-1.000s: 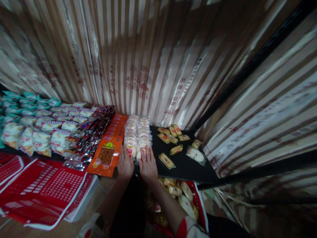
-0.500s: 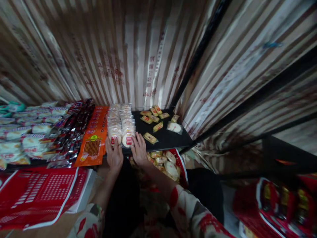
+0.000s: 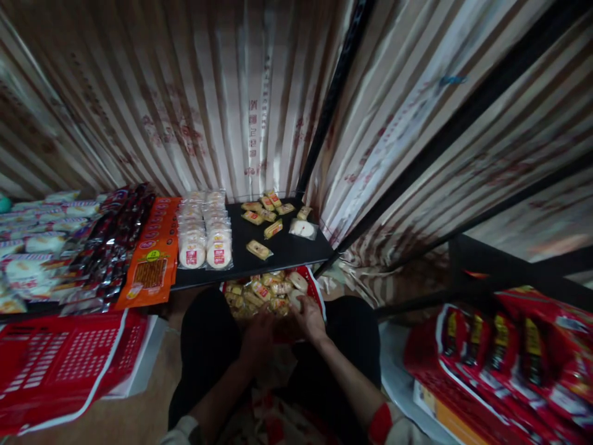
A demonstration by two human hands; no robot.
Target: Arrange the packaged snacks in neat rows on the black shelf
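Both my hands are down in a red basket (image 3: 317, 290) of small wrapped snacks (image 3: 259, 292) below the black shelf (image 3: 282, 250). My left hand (image 3: 256, 337) rests on the packets at the basket's near side, fingers curled; I cannot tell whether it grips one. My right hand (image 3: 309, 315) reaches among packets at the right, fingers bent, possibly touching a round white packet (image 3: 296, 281). On the shelf above lie two neat rows of round white cakes in clear wrap (image 3: 205, 232) and a few loose yellow snack packets (image 3: 258, 249).
Orange packets (image 3: 151, 262), dark red packets (image 3: 113, 238) and white-and-yellow bags (image 3: 32, 259) fill the shelf to the left. A red crate (image 3: 60, 361) lies at lower left. Red bags (image 3: 504, 352) sit at lower right. Striped sheeting (image 3: 222, 105) hangs behind; black frame posts (image 3: 331, 99) cross it.
Both hands left the rows of white cakes on the shelf and dropped into the red basket below. The view swung to the right and down.
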